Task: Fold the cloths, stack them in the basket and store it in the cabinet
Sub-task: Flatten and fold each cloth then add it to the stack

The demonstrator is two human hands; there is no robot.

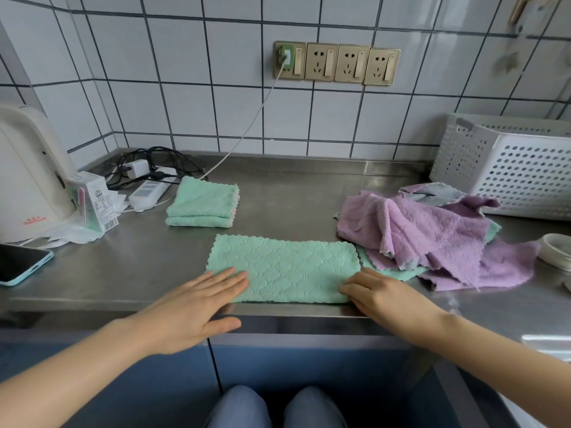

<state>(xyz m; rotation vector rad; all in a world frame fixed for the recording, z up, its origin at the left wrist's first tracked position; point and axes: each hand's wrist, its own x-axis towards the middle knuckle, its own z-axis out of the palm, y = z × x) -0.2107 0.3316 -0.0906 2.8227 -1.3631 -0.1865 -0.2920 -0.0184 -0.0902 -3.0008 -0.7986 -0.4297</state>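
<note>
A steel counter [293,196] ran along a white tiled wall [185,72] bearing a row of sockets [336,63]. At its front edge lay a green cloth [287,267], folded into a long strip. The left hand [197,307] pressed flat on its left end, fingers straight and holding nothing; the right hand [380,291] touched its right end with fingers bent at the cloth's edge, though whether it pinched the fabric could not be told. Behind the strip sat a folded stack [202,203] of green cloths. Just right of the strip, a heap [432,239] of loose purple and green cloths overlapped its corner. The white basket [506,168] stood behind the heap, touching it. Far left stood a kettle [27,174], a carton [92,202], a power strip [148,193] with tangled cables, and a phone [21,264].
</note>
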